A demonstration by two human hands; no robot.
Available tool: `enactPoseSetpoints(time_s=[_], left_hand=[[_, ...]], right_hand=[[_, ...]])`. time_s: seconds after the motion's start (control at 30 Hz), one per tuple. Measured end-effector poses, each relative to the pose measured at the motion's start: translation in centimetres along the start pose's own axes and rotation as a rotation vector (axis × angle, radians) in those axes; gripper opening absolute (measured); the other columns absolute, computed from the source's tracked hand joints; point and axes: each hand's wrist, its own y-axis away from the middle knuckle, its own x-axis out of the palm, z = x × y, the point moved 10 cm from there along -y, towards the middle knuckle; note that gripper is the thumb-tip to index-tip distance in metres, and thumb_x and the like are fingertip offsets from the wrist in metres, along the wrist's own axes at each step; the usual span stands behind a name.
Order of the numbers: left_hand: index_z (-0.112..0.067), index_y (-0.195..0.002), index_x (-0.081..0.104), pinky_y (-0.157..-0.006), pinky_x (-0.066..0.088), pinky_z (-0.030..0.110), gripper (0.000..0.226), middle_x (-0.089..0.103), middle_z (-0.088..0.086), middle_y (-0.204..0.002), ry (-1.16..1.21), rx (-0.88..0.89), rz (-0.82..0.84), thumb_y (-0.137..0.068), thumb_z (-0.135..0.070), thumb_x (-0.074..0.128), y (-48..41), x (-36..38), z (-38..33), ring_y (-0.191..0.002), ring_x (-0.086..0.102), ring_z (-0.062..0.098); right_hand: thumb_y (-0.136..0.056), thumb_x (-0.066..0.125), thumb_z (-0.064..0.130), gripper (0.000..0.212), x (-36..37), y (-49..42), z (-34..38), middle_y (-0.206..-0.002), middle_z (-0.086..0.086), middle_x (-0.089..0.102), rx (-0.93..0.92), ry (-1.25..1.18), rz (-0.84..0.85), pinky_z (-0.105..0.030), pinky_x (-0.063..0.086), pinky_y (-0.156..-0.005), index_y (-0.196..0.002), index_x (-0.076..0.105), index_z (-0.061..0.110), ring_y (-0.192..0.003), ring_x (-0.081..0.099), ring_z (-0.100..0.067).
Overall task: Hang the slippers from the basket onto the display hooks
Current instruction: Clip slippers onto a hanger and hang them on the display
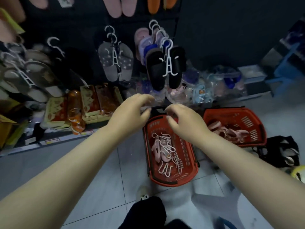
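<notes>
2 hands over far rim of near red basket [188, 156]: left hand [132, 109], right hand [183, 123], fingers curled; blur, cannot tell if grasping. Pink slippers [156, 147] lie inside, pre-hangered for hooks.

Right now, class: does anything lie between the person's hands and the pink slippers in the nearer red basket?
Nothing visible does. The left hand and right hand hover over the red basket; the pink slippers lie uncovered inside, among white hangers.
</notes>
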Motion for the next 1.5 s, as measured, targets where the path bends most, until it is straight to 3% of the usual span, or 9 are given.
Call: enactPoseSetpoints(time_s=[0.23,0.5,0.67,0.9,1.07,1.2,1.3,1.37,1.5], left_hand=[[-0.020,-0.125,0.057,-0.096,0.043,0.029,0.035,0.060,-0.001,-0.120,0.049,-0.065,0.112,-0.090,-0.017,0.055,-7.1,10.5,4.8,-0.113,0.054,0.015],[-0.018,-0.125,0.057,-0.095,0.041,0.025,0.036,0.060,0.002,-0.122,0.103,-0.230,0.178,-0.089,-0.014,0.055,-11.3,24.5,12.4,-0.112,0.055,0.015],[-0.016,-0.126,0.056,-0.089,0.034,0.014,0.036,0.058,0.003,-0.124,0.151,-0.352,0.209,-0.091,-0.011,0.054,-10.4,32.9,15.8,-0.113,0.054,0.016],[-0.020,-0.125,0.057,-0.084,0.038,0.019,0.033,0.058,0.001,-0.123,0.266,-0.544,0.283,-0.093,-0.013,0.049,-7.4,45.3,21.3,-0.105,0.057,0.014],[-0.012,-0.129,0.055,-0.091,0.039,0.020,0.037,0.057,0.008,-0.129,0.343,-0.656,0.316,-0.092,-0.012,0.051,-5.7,53.7,26.4,-0.116,0.053,0.020],[-0.004,-0.128,0.053,-0.074,0.035,0.017,0.038,0.058,0.016,-0.125,0.341,-0.752,0.304,-0.090,-0.006,0.052,-4.5,60.2,30.8,-0.106,0.055,0.021],[-0.001,-0.138,0.039,-0.087,0.033,0.023,0.051,0.044,0.020,-0.136,0.253,-0.860,0.328,-0.090,-0.012,0.051,-3.7,65.0,34.7,-0.120,0.045,0.032],[0.003,-0.140,0.029,-0.097,0.022,0.027,0.053,0.032,0.023,-0.143,0.179,-0.875,0.372,-0.092,-0.013,0.046,-4.1,67.3,36.4,-0.128,0.032,0.036],[0.003,-0.147,0.011,-0.112,0.020,0.032,0.068,0.016,0.023,-0.152,0.225,-0.901,0.347,-0.092,-0.009,0.050,-5.1,70.3,39.5,-0.141,0.017,0.034]], right_hand=[[-0.090,0.051,0.026,0.025,8.8,-4.8,-9.0,-0.114,0.000,0.059,0.075,-0.017,0.139,-0.036,0.046,-0.082,-0.114,0.057,0.019,-0.109,0.054,-0.021],[-0.090,0.050,0.023,0.023,20.2,-8.6,-19.6,-0.111,-0.001,0.059,0.068,-0.082,0.281,-0.038,0.047,-0.082,-0.111,0.058,0.018,-0.106,0.054,-0.021],[-0.090,0.049,0.020,0.023,26.8,-8.5,-25.4,-0.111,-0.002,0.058,0.035,-0.079,0.387,-0.033,0.044,-0.078,-0.111,0.058,0.018,-0.104,0.054,-0.021],[-0.093,0.045,0.022,0.027,37.7,-5.7,-33.2,-0.117,-0.006,0.057,0.037,0.006,0.580,-0.039,0.046,-0.083,-0.115,0.056,0.013,-0.108,0.053,-0.024],[-0.089,0.048,0.018,0.026,46.5,-3.6,-38.1,-0.115,-0.010,0.056,0.126,-0.021,0.642,-0.036,0.046,-0.083,-0.112,0.058,0.012,-0.104,0.056,-0.027],[-0.087,0.052,0.015,0.031,53.3,-3.0,-41.0,-0.121,-0.013,0.053,0.226,-0.081,0.618,-0.031,0.040,-0.089,-0.117,0.056,0.009,-0.111,0.053,-0.028],[-0.088,0.053,0.014,0.048,57.9,-3.0,-43.9,-0.134,-0.017,0.043,0.389,-0.129,0.581,-0.032,0.039,-0.093,-0.134,0.041,0.006,-0.118,0.048,-0.031],[-0.087,0.054,0.012,0.058,60.5,-3.0,-46.0,-0.139,-0.018,0.039,0.523,-0.151,0.562,-0.034,0.040,-0.094,-0.139,0.031,0.005,-0.121,0.046,-0.034],[-0.090,0.055,0.014,0.073,65.9,-2.3,-48.7,-0.144,-0.019,0.034,0.647,-0.135,0.684,-0.035,0.039,-0.098,-0.147,0.011,0.003,-0.128,0.041,-0.034]])
